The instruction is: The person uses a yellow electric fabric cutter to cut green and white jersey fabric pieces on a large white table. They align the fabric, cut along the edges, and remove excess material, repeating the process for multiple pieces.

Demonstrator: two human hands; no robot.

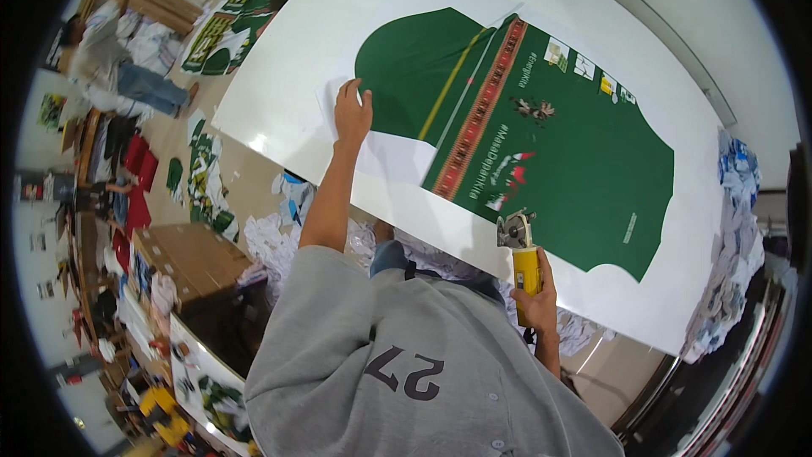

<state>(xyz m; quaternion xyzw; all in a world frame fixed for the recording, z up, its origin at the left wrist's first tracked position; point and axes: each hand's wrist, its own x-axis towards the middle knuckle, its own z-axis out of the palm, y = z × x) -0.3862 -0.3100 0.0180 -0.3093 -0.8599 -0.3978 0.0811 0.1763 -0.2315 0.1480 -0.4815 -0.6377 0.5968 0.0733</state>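
A large printed green fabric panel (584, 178), with a patterned red-orange stripe and small pictures, lies flat on white sheeting. To its left is a plain green fabric piece (406, 76) with a rounded outer edge and a yellow line along one side. My left hand (353, 112) rests with fingers apart at that rounded edge, partly on the white margin. My right hand (538, 294) is wrapped round the yellow body of a handheld electric rotary cutter (526, 267). The cutter's metal head stands at the panel's near edge; whether its blade touches the cloth I cannot tell.
The white table (288, 76) spreads before me. Crumpled fabric scraps (732, 245) hang along its right end, and more white scraps (275, 241) pile below its near edge. A cardboard box (186, 262) stands left. A person (118, 68) stands at the far left.
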